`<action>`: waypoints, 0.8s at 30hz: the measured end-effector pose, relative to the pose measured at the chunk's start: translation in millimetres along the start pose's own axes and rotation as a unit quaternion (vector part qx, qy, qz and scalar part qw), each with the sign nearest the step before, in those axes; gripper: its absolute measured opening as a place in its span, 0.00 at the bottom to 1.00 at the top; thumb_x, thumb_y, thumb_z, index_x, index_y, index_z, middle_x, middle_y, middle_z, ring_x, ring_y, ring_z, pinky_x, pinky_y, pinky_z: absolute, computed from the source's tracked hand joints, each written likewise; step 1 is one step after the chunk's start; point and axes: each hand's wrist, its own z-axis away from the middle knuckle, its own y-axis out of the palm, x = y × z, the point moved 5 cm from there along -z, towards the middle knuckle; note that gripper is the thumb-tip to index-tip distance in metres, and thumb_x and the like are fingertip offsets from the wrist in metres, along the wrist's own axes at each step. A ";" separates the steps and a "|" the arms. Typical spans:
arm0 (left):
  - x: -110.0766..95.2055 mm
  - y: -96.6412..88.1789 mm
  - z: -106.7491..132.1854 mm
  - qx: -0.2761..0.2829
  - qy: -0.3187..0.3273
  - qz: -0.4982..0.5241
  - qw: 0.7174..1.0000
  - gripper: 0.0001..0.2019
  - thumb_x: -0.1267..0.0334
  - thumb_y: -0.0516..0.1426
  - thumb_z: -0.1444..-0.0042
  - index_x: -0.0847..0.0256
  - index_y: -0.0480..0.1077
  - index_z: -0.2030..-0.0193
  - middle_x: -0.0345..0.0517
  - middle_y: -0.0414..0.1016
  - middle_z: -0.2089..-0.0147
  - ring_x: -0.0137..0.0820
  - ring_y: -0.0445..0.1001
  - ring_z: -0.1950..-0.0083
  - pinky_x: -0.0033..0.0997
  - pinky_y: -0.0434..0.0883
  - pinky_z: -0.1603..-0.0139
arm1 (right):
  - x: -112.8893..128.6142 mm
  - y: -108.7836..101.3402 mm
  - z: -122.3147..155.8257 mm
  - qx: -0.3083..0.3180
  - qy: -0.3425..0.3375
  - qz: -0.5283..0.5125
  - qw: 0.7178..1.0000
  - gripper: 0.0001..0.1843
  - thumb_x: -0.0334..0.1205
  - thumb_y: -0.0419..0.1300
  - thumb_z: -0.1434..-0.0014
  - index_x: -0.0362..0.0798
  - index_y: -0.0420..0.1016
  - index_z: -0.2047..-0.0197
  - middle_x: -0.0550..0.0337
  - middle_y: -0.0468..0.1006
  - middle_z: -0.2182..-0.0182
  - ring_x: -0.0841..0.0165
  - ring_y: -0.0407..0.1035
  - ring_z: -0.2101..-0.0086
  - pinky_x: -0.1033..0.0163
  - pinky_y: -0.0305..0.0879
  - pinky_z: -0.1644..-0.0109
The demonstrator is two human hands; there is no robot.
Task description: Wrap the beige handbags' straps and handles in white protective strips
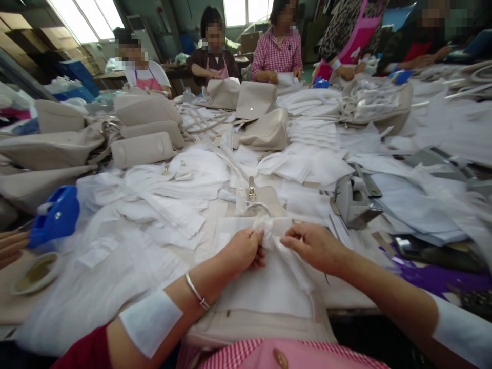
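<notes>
A beige handbag (253, 328) lies at the table's front edge, mostly covered by a white wrapping sheet (265, 297). Its strap, with a gold buckle (251, 192), runs away from me, partly wrapped in thin white material. My left hand (244, 251) is closed, pinching the crumpled white wrapping (263, 228) around the bag's handle. Just right of it, my right hand (315, 246) has curled fingers, with thumb and forefinger pinched at the edge of a folded white strip (294, 261). The fingertips partly hide what each hand grips.
Stacks of white sheets (169, 215) and beige bags (142, 148) cover the table. A grey tape dispenser (355, 202) stands right, a blue one (56, 215) left near another person's hand (13, 246). A small dish (36, 274) sits front left. Several people work opposite.
</notes>
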 end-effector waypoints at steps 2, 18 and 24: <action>-4.5 0.3 3.3 0.007 -0.017 0.017 1.000 0.16 0.50 0.48 0.34 0.60 0.62 0.64 0.35 0.68 0.76 0.24 0.69 0.81 0.23 0.62 0.80 | 5.2 1.9 20.0 0.028 0.011 0.023 0.999 0.15 0.52 0.63 0.44 0.48 0.76 0.69 0.55 0.78 0.71 0.64 0.68 0.69 0.61 0.55 0.67; -34.9 32.6 29.9 0.007 -0.086 -0.025 0.996 0.12 0.59 0.49 0.31 0.63 0.64 0.64 0.41 0.73 0.74 0.25 0.75 0.75 0.23 0.73 0.72 | 15.7 5.7 99.3 0.144 0.061 -0.396 0.905 0.18 0.50 0.63 0.46 0.43 0.72 0.63 0.68 0.64 0.79 0.78 0.52 0.81 0.69 0.46 0.78; -27.9 51.9 46.2 -0.036 -0.031 -0.060 0.997 0.07 0.64 0.50 0.33 0.64 0.65 0.61 0.43 0.75 0.73 0.29 0.77 0.74 0.26 0.74 0.71 | 20.3 1.9 94.0 0.023 0.014 -0.381 0.924 0.12 0.46 0.61 0.46 0.44 0.73 0.68 0.67 0.66 0.82 0.76 0.57 0.83 0.68 0.51 0.80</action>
